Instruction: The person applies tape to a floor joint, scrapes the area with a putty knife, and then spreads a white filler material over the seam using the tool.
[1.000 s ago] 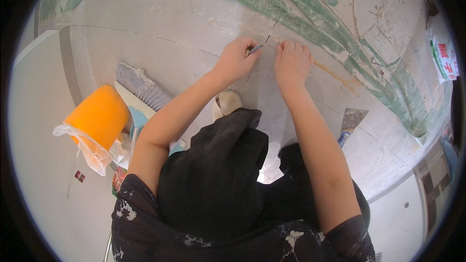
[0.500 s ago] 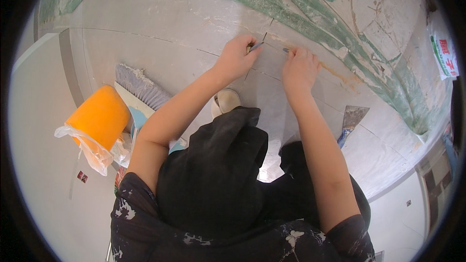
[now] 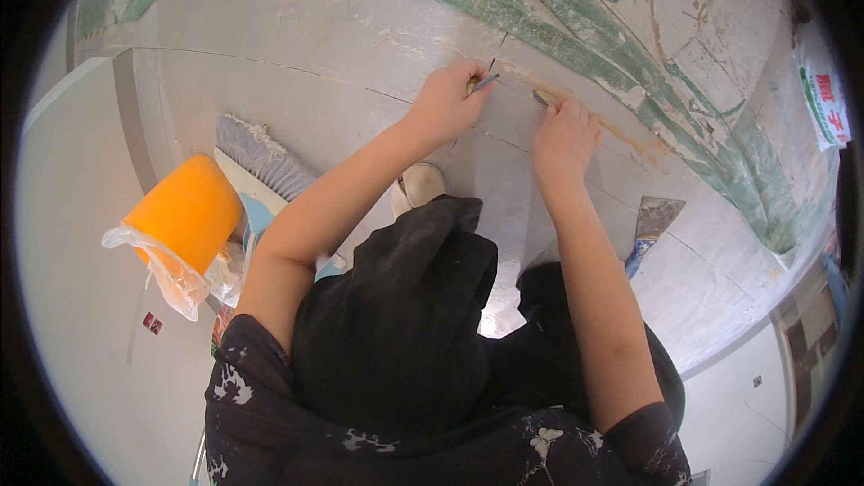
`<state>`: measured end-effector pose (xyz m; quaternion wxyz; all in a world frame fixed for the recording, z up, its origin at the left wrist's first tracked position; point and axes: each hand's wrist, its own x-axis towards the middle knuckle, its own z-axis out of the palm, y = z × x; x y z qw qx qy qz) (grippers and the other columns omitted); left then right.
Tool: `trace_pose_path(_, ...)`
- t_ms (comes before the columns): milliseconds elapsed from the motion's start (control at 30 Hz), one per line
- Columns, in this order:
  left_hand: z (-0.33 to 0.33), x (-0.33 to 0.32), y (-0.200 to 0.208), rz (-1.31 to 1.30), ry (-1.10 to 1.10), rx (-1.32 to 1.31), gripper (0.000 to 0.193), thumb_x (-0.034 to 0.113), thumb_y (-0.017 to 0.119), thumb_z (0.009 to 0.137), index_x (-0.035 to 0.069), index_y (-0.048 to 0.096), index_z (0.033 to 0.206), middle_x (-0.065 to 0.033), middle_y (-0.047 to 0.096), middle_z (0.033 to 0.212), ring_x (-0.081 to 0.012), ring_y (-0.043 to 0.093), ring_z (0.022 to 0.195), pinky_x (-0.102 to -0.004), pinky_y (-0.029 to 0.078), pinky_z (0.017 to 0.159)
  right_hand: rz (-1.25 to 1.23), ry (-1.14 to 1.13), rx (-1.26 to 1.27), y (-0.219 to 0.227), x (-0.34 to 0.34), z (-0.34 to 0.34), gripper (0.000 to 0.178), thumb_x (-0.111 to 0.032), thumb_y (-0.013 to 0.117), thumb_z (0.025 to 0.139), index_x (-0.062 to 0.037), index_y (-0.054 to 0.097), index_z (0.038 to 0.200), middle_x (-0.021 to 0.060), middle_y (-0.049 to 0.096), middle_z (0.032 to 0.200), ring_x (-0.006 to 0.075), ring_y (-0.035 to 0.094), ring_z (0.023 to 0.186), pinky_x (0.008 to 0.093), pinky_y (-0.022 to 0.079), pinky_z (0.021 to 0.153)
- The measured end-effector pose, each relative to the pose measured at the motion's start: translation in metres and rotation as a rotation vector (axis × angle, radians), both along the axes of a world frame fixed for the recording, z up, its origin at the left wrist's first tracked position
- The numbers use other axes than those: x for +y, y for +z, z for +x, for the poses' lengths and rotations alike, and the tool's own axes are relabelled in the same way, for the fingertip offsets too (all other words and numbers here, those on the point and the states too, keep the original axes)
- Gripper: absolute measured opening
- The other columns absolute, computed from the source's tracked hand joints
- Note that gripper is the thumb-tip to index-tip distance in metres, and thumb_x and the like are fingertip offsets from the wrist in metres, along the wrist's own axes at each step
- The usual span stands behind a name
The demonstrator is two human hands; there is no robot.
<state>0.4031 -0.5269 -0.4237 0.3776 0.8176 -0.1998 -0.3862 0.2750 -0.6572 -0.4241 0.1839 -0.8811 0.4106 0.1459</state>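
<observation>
My left hand (image 3: 446, 103) is closed on a small thin grey piece (image 3: 486, 82) with a yellowish part at the fingers; its exact kind is unclear. To its right, my right hand (image 3: 567, 139) pinches a small dark-tipped piece (image 3: 540, 97), mostly hidden by the fingers. Both hands are low over the grey tiled floor (image 3: 297, 27), on either side of a dark tile joint. A tan smear (image 3: 630, 139) runs along the floor beyond the right hand. Nearer my right forearm lies a putty knife (image 3: 660, 213) with a wide blade and blue handle.
Dusty green sheeting (image 3: 549, 22) lies across the far floor. At left are an orange bucket (image 3: 184, 211) with clear plastic and a grey-bristled broom (image 3: 265, 157). A white printed bag (image 3: 821, 99) stands far right. My light shoe (image 3: 421, 184) is below the hands.
My right hand has shifted a little to the right, showing more of the piece at its fingertips. My left hand has moved slightly right and farther away, still gripping its thin piece.
</observation>
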Motion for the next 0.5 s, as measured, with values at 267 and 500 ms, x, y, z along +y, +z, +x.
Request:
trace_pose_path(267,0.001,-0.005,0.007,0.067,0.027,0.053,0.025,0.019,0.065,0.083,0.001,0.061,0.1,-0.017,0.065,0.086,-0.0266,0.062,0.076,-0.0344,0.048,0.07,-0.029,-0.014,0.023,-0.004,-0.006,-0.017,0.015,-0.02,0.055,0.089,-0.0069,0.059,0.095,0.0106,0.061,0.099,0.03,0.054,0.103,0.0444,0.038,0.087)
trace_pose_path(500,-0.005,-0.007,-0.002,-0.083,-0.026,0.008,0.022,0.014,0.062,0.084,0.002,0.062,0.102,-0.0158,0.066,0.093,-0.0272,0.063,0.086,-0.0336,0.048,0.076,-0.166,-0.021,-0.01,-0.011,-0.044,-0.057,0.017,-0.022,0.057,0.088,-0.0061,0.06,0.092,0.0113,0.062,0.09,0.0313,0.056,0.094,0.0454,0.04,0.082)
